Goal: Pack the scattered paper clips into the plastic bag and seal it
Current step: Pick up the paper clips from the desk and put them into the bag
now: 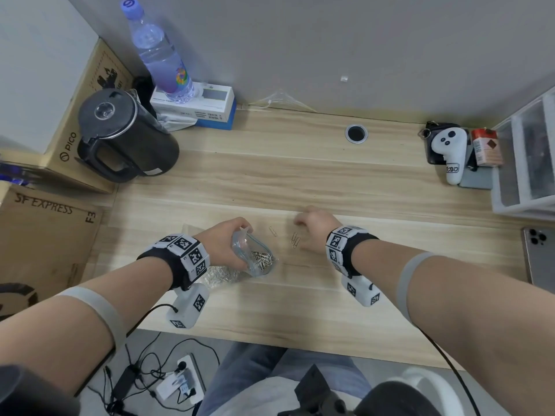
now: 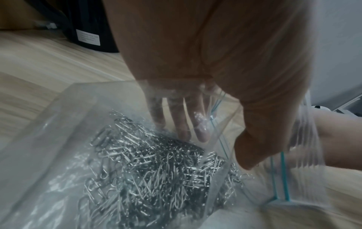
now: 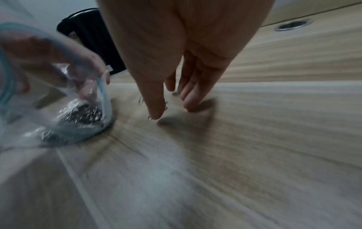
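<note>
From the head view, the left hand (image 1: 222, 243) is gripping the mouth of the plastic bag (image 1: 255, 256), fingers curled round its blue-lined rim and holding it agape toward the right. The bag is resting on the desk (image 1: 300, 169) near the front edge, with a heap of silver paper clips (image 1: 262, 258) lying inside it. The right hand (image 1: 315, 228) is hovering low over the desk just right of the bag, fingers spread and loosely bent, holding nothing. Two loose clips (image 1: 295, 240) are lying on the desk just beside its thumb, and a single clip (image 1: 273, 231) is lying between them and the bag. A black kettle (image 1: 126, 136), a water bottle (image 1: 162, 55) and cardboard boxes (image 1: 45, 241) are sitting at the far left; a white controller (image 1: 449, 151) and a clear drawer unit (image 1: 528, 163) are sitting at the far right.

From the left wrist view, the fingers (image 2: 182, 117) are reaching inside the bag, showing through the clear film, while the thumb (image 2: 260, 139) is pressing the outside by the teal zip line. The mass of clips is filling the bag's lower part.

From the right wrist view, the right hand's fingers are pointing down at the desk, apart from one another, the thumb tip (image 3: 154, 114) just beside a clip; whether it is touching is unclear through the blur. The bag is standing open at the left.
</note>
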`<state>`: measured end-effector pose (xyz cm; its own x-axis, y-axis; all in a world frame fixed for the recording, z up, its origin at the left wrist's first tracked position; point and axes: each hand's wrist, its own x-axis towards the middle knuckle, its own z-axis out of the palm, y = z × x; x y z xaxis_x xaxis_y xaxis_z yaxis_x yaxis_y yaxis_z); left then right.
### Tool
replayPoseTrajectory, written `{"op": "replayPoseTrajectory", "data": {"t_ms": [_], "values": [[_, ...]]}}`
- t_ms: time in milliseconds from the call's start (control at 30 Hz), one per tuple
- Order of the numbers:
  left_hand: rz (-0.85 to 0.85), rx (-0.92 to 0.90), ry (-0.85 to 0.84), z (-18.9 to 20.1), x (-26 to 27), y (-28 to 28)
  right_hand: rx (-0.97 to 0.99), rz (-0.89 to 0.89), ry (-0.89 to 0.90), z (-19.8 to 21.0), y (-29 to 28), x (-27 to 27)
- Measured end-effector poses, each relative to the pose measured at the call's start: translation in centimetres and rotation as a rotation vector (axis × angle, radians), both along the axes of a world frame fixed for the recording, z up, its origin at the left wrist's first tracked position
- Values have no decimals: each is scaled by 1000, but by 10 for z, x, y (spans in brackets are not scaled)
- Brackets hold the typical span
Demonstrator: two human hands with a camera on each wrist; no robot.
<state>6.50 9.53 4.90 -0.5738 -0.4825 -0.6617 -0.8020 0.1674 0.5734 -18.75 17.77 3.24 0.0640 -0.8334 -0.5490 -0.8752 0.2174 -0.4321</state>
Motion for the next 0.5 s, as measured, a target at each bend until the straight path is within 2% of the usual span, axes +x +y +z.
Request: {"op": "replayPoseTrajectory", "data": {"t_ms": [133,300,500], "values": [[-2,-4,-13,0,-1,0,-31,108,-20,-7,2,7],[6,5,-25,-1,-1,-1,-1,165,86,-6,-6,7],[28,23,-18,0,2,-1,-25,30,105,-9,-13,13]]}}
